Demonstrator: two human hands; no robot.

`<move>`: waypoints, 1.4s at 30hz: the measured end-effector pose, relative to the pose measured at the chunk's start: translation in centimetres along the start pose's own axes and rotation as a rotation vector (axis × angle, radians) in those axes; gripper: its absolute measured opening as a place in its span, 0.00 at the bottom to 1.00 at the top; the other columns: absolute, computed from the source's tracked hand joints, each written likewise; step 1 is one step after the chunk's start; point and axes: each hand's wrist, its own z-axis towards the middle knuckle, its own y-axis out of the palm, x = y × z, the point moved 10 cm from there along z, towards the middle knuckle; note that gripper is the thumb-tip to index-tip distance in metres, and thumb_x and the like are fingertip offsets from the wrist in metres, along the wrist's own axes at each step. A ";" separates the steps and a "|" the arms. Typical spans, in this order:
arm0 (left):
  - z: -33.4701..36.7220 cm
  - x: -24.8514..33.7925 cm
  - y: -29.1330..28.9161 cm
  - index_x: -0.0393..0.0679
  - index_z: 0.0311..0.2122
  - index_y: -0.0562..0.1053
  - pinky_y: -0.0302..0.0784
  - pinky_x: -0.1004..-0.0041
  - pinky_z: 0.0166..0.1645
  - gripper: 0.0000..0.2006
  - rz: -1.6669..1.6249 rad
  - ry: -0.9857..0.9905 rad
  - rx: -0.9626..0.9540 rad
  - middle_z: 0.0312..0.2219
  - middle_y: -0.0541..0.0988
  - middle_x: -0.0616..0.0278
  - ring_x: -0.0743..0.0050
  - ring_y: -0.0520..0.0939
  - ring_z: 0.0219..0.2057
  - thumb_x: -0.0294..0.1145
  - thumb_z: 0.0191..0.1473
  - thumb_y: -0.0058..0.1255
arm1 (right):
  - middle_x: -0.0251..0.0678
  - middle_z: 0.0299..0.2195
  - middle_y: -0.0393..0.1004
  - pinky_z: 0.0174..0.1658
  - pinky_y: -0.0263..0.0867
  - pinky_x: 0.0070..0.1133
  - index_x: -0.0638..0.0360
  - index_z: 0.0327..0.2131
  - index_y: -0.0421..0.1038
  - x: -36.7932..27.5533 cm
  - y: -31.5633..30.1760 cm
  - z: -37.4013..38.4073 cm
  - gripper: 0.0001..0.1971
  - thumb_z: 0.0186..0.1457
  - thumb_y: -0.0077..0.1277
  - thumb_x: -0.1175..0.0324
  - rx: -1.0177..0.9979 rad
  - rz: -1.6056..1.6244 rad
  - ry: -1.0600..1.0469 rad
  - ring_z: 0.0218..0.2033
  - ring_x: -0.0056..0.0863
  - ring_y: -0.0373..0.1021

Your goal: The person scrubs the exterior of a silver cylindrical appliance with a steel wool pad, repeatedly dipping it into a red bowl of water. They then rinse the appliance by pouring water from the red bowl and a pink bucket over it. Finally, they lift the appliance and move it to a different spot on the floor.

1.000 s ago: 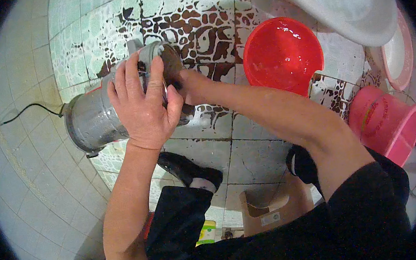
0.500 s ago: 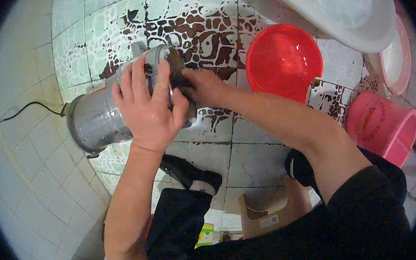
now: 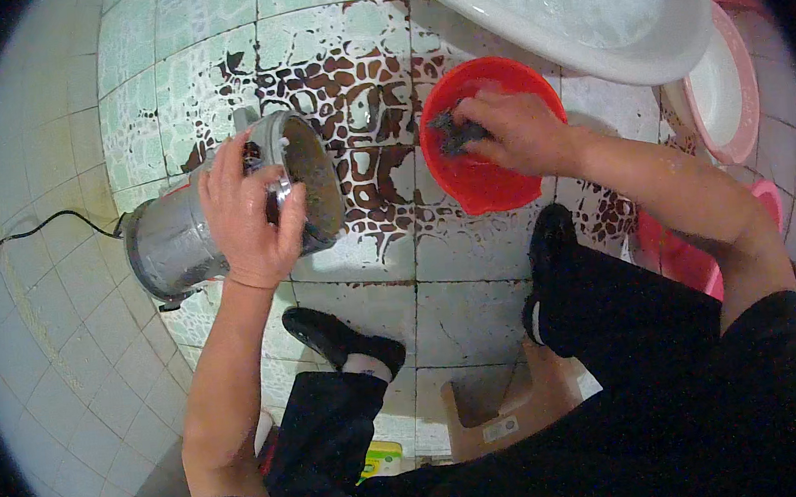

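Note:
A silver metal cylindrical vessel [image 3: 170,238] with a black cord lies tilted on its side at the left, its open mouth facing right. Suds and wet streaks show on it. My left hand [image 3: 248,214] grips it near the rim, the thumb by the mouth and the fingers over the upper side. To the right, my right hand [image 3: 522,129] is over a red plastic basin [image 3: 483,194], closed on a dark grey scrubbing cloth [image 3: 453,137]. The cloth is down inside the basin; the hand hides part of both.
A large white tub [image 3: 491,18] of soapy water is at the upper right, beside a pink-rimmed basin [image 3: 749,90]. A pink bucket [image 3: 768,202] is partly behind my right forearm. The black cord [image 3: 45,220] runs to the left wall. A brown stool [image 3: 490,430] is below me on wet, patterned tiles.
My right hand has moved from the vessel's mouth rightward into the red basin, with the scrubbing cloth. My left hand keeps its hold on the vessel. The whole view has shifted slightly.

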 end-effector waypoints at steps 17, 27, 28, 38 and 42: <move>0.3 0.1 1.1 0.49 0.48 0.73 0.60 0.51 0.53 0.20 0.118 -0.036 0.029 0.50 0.69 0.50 0.48 0.69 0.51 0.35 0.47 0.51 | 0.32 0.22 0.69 0.17 0.60 0.18 0.58 0.45 0.67 -6.9 8.7 6.5 0.18 0.51 0.56 0.65 -0.008 1.366 0.515 0.16 0.17 0.65; 0.3 0.4 1.2 0.48 0.47 0.74 0.62 0.52 0.49 0.22 0.119 0.030 0.068 0.51 0.69 0.48 0.46 0.70 0.49 0.33 0.42 0.52 | 0.48 0.34 0.70 0.34 0.70 0.37 0.56 0.44 0.69 -9.0 12.4 13.0 0.22 0.40 0.55 0.72 0.261 0.183 -0.143 0.30 0.48 0.72; 0.4 0.5 1.1 0.48 0.47 0.74 0.62 0.52 0.49 0.22 0.123 0.025 0.066 0.51 0.69 0.48 0.46 0.70 0.49 0.33 0.42 0.52 | 0.47 0.34 0.70 0.34 0.71 0.37 0.56 0.44 0.69 -9.0 12.3 13.1 0.22 0.40 0.55 0.71 0.256 0.151 -0.169 0.30 0.49 0.71; 0.8 0.6 0.7 0.46 0.47 0.75 0.64 0.53 0.52 0.18 0.149 -0.033 -0.001 0.50 0.70 0.48 0.46 0.71 0.49 0.31 0.48 0.50 | 0.27 0.16 0.63 0.11 0.46 0.15 0.54 0.24 0.66 -10.3 11.8 10.0 0.07 0.48 0.53 0.66 -0.438 1.738 0.376 0.10 0.15 0.54; 0.6 0.5 1.0 0.46 0.48 0.74 0.64 0.54 0.52 0.18 0.163 -0.011 0.019 0.50 0.70 0.47 0.45 0.70 0.49 0.32 0.49 0.50 | 0.24 0.18 0.61 0.14 0.46 0.14 0.53 0.28 0.68 -9.1 12.2 11.1 0.06 0.52 0.52 0.64 -0.202 2.055 0.392 0.13 0.13 0.53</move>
